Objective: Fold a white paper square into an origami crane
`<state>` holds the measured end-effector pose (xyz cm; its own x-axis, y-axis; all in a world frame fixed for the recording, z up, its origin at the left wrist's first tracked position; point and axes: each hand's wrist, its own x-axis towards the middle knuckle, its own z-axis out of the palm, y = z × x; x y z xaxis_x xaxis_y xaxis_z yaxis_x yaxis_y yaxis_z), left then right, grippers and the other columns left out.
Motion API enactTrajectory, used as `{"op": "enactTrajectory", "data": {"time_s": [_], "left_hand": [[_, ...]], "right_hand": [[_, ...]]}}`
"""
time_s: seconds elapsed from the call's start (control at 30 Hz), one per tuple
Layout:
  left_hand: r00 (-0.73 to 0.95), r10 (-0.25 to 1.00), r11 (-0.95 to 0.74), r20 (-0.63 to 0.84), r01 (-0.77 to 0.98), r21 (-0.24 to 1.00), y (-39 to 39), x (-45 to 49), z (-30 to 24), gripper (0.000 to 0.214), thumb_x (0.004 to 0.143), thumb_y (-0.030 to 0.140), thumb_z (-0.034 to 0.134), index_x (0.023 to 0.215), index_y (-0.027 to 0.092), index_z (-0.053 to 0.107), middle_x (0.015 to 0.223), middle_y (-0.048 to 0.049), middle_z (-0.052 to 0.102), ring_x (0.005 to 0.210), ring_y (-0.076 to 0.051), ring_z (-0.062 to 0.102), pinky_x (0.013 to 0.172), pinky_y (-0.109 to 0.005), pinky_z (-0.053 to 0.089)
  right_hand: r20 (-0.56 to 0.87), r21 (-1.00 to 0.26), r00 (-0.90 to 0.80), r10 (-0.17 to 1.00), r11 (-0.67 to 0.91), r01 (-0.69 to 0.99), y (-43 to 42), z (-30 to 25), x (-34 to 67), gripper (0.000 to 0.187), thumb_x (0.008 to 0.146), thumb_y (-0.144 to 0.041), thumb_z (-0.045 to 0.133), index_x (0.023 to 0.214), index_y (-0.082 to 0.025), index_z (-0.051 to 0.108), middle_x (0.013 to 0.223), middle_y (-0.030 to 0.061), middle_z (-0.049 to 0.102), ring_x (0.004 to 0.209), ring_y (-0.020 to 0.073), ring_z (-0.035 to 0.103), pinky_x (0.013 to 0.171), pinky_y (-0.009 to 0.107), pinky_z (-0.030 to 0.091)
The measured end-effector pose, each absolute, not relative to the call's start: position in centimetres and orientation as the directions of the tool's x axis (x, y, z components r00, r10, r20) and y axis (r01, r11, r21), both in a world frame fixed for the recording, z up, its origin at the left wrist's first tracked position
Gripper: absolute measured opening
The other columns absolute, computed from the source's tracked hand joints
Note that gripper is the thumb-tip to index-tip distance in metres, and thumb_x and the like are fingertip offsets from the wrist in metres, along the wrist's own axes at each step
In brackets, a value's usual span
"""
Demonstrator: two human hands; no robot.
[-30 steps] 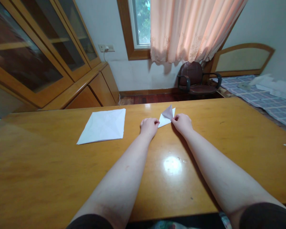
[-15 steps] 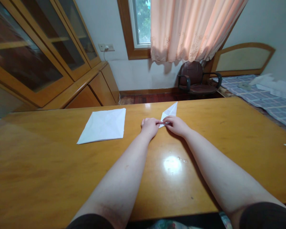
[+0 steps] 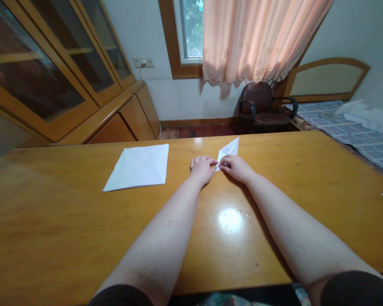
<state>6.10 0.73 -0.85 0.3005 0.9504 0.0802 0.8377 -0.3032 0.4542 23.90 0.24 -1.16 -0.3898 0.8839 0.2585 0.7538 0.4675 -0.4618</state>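
A small folded white paper piece (image 3: pixel 229 149), narrow and pointed, lies on the wooden table (image 3: pixel 306 178) just beyond my hands. My left hand (image 3: pixel 201 168) presses its fingertips on the near tip of the paper. My right hand (image 3: pixel 237 166) rests on the same near end, fingers pinched down on the fold. The two hands almost touch each other. A larger creased white paper sheet (image 3: pixel 139 166) lies flat to the left, apart from both hands.
A glass-fronted wooden cabinet (image 3: pixel 51 72) runs along the left wall. Beyond the table stand a dark office chair (image 3: pixel 261 106), a window with a peach curtain (image 3: pixel 258 38), and a bed with a checked cover (image 3: pixel 357 131) at the right.
One second ago a flap of the small paper stood raised with my hands apart. The flap is now folded flat, and my right hand has moved left to meet my left hand.
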Motion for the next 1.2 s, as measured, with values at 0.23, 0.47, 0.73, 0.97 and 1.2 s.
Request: {"op": "enactTrajectory", "data": {"time_s": [0.23, 0.47, 0.73, 0.97, 1.2], "left_hand": [[0.313, 0.946, -0.316, 0.081, 0.837, 0.446, 0.6, 6.1, -0.8, 0.03, 0.082, 0.05, 0.055, 0.104, 0.035, 0.068, 0.12, 0.0007, 0.061, 0.117, -0.025, 0.045, 0.106, -0.045, 0.025], [0.327, 0.942, -0.325, 0.073, 0.838, 0.438, 0.6, 6.0, -0.8, 0.029, 0.082, 0.046, 0.056, 0.106, 0.035, 0.066, 0.121, 0.0005, 0.06, 0.118, -0.025, 0.044, 0.107, -0.046, 0.025], [0.343, 0.939, -0.325, 0.039, 0.843, 0.428, 0.6, 6.0, -0.7, 0.028, 0.083, 0.043, 0.057, 0.109, 0.035, 0.064, 0.124, 0.0006, 0.058, 0.123, -0.026, 0.041, 0.11, -0.053, 0.019], [0.354, 0.935, -0.327, 0.023, 0.835, 0.442, 0.8, 6.0, -1.0, 0.028, 0.084, 0.034, 0.056, 0.112, 0.035, 0.061, 0.127, 0.0, 0.057, 0.126, -0.025, 0.039, 0.111, -0.058, 0.014], [0.343, 0.939, -0.321, 0.034, 0.834, 0.448, 0.8, 6.0, -1.3, 0.029, 0.087, 0.026, 0.048, 0.111, 0.035, 0.06, 0.127, 0.0006, 0.056, 0.126, -0.023, 0.039, 0.112, -0.058, 0.012]], "right_hand": [[0.251, -0.467, -0.345, 0.904, 0.426, 0.775, 0.2, -1.2, 23.6, 0.009, 0.083, -0.023, 0.062, 0.082, -0.02, 0.069, 0.093, 0.0055, 0.066, 0.085, 0.0166, 0.06, 0.081, 0.028, 0.044], [0.239, -0.499, -0.307, 0.921, 0.388, 0.775, 0.3, -1.4, 23.5, 0.007, 0.081, -0.022, 0.063, 0.081, -0.021, 0.07, 0.093, 0.004, 0.067, 0.087, 0.0167, 0.06, 0.082, 0.028, 0.044], [0.228, -0.549, -0.271, 0.935, 0.354, 0.758, 0.6, -2.0, 23.7, 0.011, 0.08, -0.022, 0.064, 0.089, -0.023, 0.071, 0.099, 0.0041, 0.066, 0.093, 0.018, 0.06, 0.087, 0.031, 0.044], [0.225, -0.574, -0.254, 0.941, 0.339, 0.745, 1.1, -2.5, 24.1, 0.017, 0.081, -0.017, 0.061, 0.091, -0.025, 0.072, 0.103, 0.0039, 0.066, 0.097, 0.0183, 0.06, 0.091, 0.032, 0.044], [0.214, -0.567, -0.245, 0.946, 0.325, 0.757, 1.0, -2.1, 24.0, 0.017, 0.08, -0.017, 0.06, 0.091, -0.023, 0.072, 0.102, 0.0052, 0.065, 0.096, 0.0184, 0.059, 0.089, 0.032, 0.044]]}}
